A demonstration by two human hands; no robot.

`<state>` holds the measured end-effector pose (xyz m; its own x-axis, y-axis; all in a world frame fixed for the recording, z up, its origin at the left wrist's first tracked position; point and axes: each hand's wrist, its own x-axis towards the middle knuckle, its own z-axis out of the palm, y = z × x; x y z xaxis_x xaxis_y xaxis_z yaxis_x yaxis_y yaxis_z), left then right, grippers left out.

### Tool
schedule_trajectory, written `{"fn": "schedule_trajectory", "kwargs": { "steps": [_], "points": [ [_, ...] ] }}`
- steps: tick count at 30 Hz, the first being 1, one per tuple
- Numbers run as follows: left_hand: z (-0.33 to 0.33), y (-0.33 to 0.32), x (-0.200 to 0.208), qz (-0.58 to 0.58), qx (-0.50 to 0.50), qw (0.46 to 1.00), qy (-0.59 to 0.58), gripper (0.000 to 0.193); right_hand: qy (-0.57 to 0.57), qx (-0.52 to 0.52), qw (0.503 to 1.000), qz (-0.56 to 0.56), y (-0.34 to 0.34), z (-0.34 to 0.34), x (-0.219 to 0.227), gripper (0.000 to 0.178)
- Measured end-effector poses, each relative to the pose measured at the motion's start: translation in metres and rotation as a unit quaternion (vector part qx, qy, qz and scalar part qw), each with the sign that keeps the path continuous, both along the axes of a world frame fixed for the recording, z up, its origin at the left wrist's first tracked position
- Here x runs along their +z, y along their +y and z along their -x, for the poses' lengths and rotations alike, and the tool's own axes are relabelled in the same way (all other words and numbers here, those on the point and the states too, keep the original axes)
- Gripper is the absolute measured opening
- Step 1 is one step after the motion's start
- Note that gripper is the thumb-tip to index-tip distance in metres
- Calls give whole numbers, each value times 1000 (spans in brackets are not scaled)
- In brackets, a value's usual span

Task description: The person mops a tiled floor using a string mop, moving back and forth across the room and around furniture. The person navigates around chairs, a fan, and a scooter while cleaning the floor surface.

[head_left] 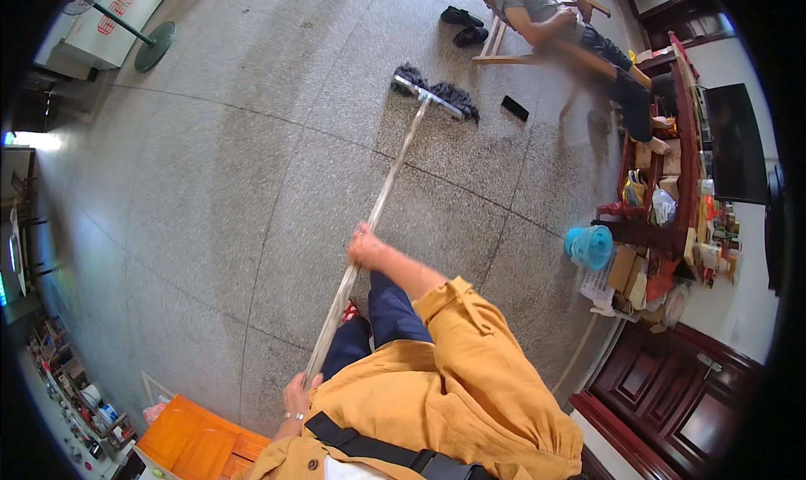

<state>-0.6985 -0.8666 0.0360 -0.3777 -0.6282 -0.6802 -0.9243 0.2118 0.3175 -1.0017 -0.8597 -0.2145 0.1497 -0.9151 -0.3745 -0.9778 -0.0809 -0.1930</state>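
A long wooden-handled mop slants away from my body across the speckled floor. Its dark, shaggy head lies on the tiles ahead, dark strands spreading from under a metal bar. My right hand is wrapped round the middle of the handle. Lower down, by my waist, my left hand closes on the handle's near end; some of its fingers are hidden. A black phone-like slab lies on the floor just right of the mop head.
Black shoes sit beyond the mop head. A person reclines on a wooden chair, feet by a red cabinet. At right stands a blue bucket. A green fan base is far left, an orange wooden piece near left.
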Motion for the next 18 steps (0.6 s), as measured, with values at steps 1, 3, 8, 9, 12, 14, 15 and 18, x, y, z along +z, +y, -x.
{"fn": "schedule_trajectory", "kwargs": {
  "steps": [1, 3, 8, 9, 12, 14, 15, 18],
  "points": [
    [26, -5, -13, -1, 0, 1000, 21, 39, 3, -27, 1000, -1, -7, 28, -10, 6],
    [77, -16, -26, -25, 15, 997, 64, 40, 37, -53, 998, -1, -23, 80, -30, 6],
    [164, -41, -49, -39, -15, 995, 88, 38, 86, -152, 984, -25, -37, 167, -31, 11],
    [164, -44, -53, -31, -16, 995, 95, 38, 93, -147, 984, -42, -45, 167, -28, 14],
    [140, -56, -64, -70, 14, 993, 97, 37, 108, -141, 981, -84, -58, 150, -17, 20],
    [112, -62, -59, -66, 1, 994, 83, 36, 108, -136, 980, -95, -62, 120, -6, 20],
    [93, -64, -55, -65, -11, 995, 78, 36, 107, -128, 980, -107, -60, 103, -2, 21],
    [22, -78, -33, -71, -25, 997, 22, 36, 73, -80, 983, -146, -64, 24, -1, 23]
  ]
}}
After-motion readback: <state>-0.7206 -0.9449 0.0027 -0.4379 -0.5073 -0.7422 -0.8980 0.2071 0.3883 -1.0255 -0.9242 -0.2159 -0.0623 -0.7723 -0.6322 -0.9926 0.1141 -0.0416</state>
